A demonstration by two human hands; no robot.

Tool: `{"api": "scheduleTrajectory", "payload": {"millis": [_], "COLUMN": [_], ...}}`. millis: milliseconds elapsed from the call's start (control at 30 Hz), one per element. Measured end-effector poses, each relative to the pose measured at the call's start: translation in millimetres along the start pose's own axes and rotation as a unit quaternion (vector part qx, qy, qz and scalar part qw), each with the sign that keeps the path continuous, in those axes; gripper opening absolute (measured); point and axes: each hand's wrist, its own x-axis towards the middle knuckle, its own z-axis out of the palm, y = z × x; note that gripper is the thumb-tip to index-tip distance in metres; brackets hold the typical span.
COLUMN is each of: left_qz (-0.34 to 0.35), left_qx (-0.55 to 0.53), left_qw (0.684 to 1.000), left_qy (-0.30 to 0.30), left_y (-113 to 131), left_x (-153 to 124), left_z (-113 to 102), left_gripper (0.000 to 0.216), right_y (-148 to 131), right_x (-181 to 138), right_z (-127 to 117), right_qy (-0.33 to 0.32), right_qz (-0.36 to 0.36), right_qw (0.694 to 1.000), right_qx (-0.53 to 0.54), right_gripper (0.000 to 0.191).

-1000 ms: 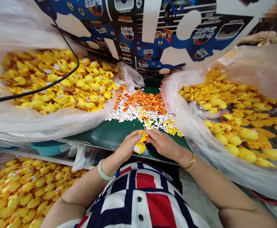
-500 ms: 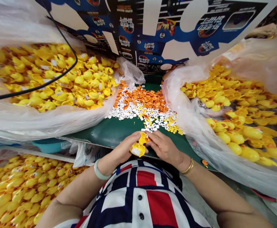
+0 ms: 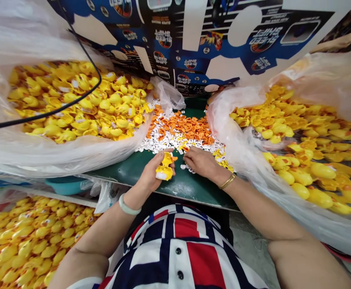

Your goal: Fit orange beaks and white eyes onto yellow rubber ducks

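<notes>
My left hand (image 3: 151,172) is closed round a small yellow toy duck (image 3: 164,167) with an orange beak, held just above the green table (image 3: 139,170). My right hand (image 3: 201,161) rests palm down at the near edge of the scattered small white pieces (image 3: 160,142), its fingertips curled onto them; what they pinch, if anything, is hidden. Behind the white pieces lies a heap of orange beak parts (image 3: 187,126). A few small yellow pieces (image 3: 222,158) lie to the right of my right hand.
A clear plastic bag of yellow ducks (image 3: 82,104) spreads at the left, another bag of ducks (image 3: 298,136) at the right. More ducks (image 3: 21,241) fill a bag below left. A blue printed carton (image 3: 193,40) stands behind. A black cable (image 3: 43,114) crosses the left bag.
My right hand has let go of the duck and reached forward to the white pieces. My left hand has carried the duck a little forward and up.
</notes>
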Motion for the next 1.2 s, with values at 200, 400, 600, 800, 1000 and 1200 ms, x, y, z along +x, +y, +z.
{"api": "scheduleTrajectory", "payload": {"millis": [200, 400, 600, 800, 1000, 1200], "left_qz": [-0.008, 0.021, 0.031, -0.001, -0.052, -0.069], "left_qx": [0.009, -0.035, -0.077, -0.085, -0.097, -0.066], "left_qw": [0.999, 0.994, 0.989, 0.987, 0.979, 0.984], "left_qy": [0.035, 0.099, 0.121, 0.138, 0.171, 0.147], "left_y": [-3.6, -9.8, -12.7, -19.9, -20.2, -16.9], "left_x": [16.3, 27.9, 31.1, 31.0, 30.0, 30.4], "left_z": [3.5, 5.9, 13.5, 26.0, 32.4, 29.3], "left_gripper": [0.049, 0.041, 0.037, 0.035, 0.022, 0.025], "right_y": [-11.1, -13.8, -28.1, -31.8, -30.7, -34.6], "right_x": [15.6, 6.3, -23.2, -37.0, -52.2, -63.3], "right_z": [-2.0, 2.5, 4.2, 8.2, 21.9, 14.9], "right_qy": [-0.058, -0.01, 0.184, 0.2, 0.142, 0.15], "right_qz": [0.005, -0.004, -0.144, -0.23, -0.204, -0.059], "right_qw": [0.996, 0.998, 0.972, 0.948, 0.969, 0.976], "right_qx": [-0.072, -0.068, -0.018, -0.087, 0.018, 0.149], "right_gripper": [0.021, 0.019, 0.024, 0.023, 0.033, 0.033]}}
